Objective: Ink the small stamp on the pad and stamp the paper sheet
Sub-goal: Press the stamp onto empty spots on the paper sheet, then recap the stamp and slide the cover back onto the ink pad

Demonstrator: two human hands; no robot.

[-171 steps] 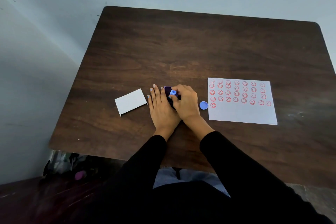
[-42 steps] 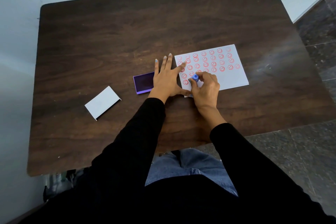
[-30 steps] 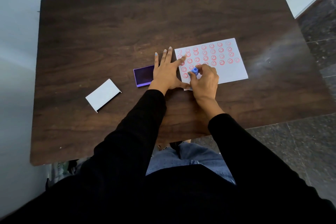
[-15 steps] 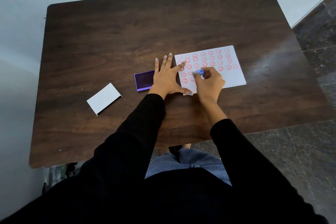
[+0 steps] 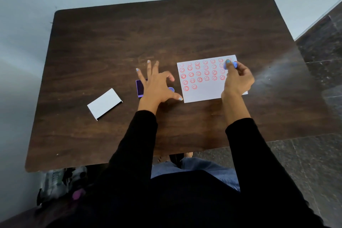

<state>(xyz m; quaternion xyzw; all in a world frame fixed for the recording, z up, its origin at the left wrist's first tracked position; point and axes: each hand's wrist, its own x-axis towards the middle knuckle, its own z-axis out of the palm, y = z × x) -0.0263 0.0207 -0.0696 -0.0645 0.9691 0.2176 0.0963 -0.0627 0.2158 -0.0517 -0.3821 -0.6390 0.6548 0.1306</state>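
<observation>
Paper sheet (image 5: 207,92) lies flat on the dark wooden table (image 5: 166,39), its upper rows filled with red smiley prints and its near portion bare. Right hand (image 5: 237,79) is pinched shut around the small blue stamp (image 5: 233,65), held at the sheet's far right corner; whether the stamp face touches the paper cannot be told, as the frame is blurred there. Left hand (image 5: 157,85) is spread with fingers splayed, holding nothing, above the purple ink pad (image 5: 139,88), which it partly covers. A blue cap (image 5: 171,89) shows just beside its thumb. A white lid (image 5: 104,103) lies well apart, to the left.

Finding: the pad lies to the left of the stamp, across the sheet's full width. Re-inking would require the right hand to travel leftward over the printed rows; the left hand is nearer the pad and appears placed to steady it.
</observation>
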